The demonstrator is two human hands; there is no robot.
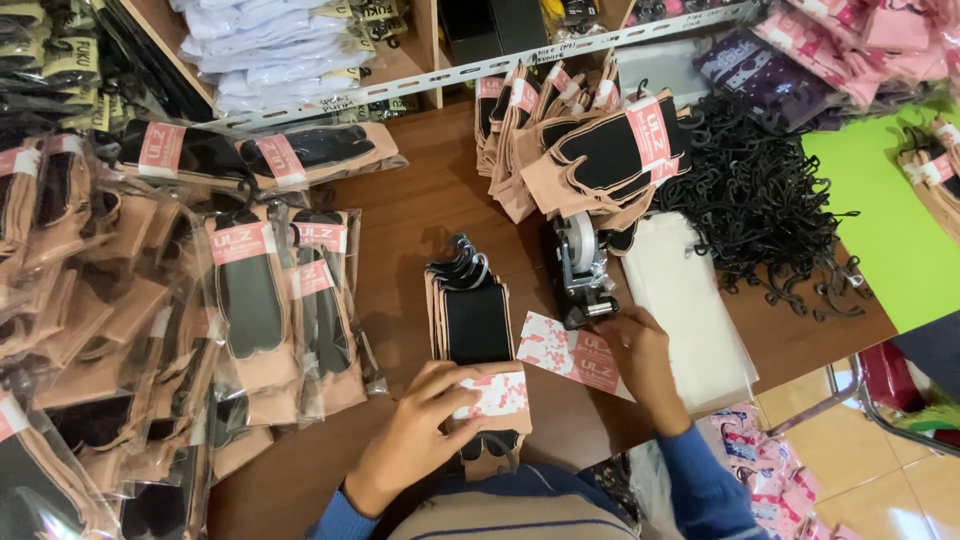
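Two hands at work over the near edge of a brown wooden bench [420, 200]. Left hand [415, 435] curled down, fingers pressing a pink-and-white paper label [495, 392] wrapped over the near end of a stack of black-and-tan socks [475, 320], stack lying lengthwise toward the near edge, black hanger hooks [458, 268] at its far end. Right hand [640, 355] loosely closed, fingertips at the mouth of a black tape dispenser [582, 270] (whether any tape is pinched, cannot tell), wrist resting on a loose pile of flat pink labels [565, 352] just beside the stack. Blue sleeve cuffs on both forearms. Touching the dispenser's far side, a leaning row of labelled sock bundles [590, 140] toward the far edge. Right of the dispenser, a pile of clear plastic bags [690, 310], reaching the bench's right near corner. Beyond that, near the far right corner, a tangled heap of black plastic hooks [760, 190]. Along the left edge, many bagged sock pairs [250, 300] overlapping in a thick spread, well apart from the right hand. Past the far edge, a shelf [400, 85] with folded white goods in wrappers. Off the right edge, a green surface [880, 220].
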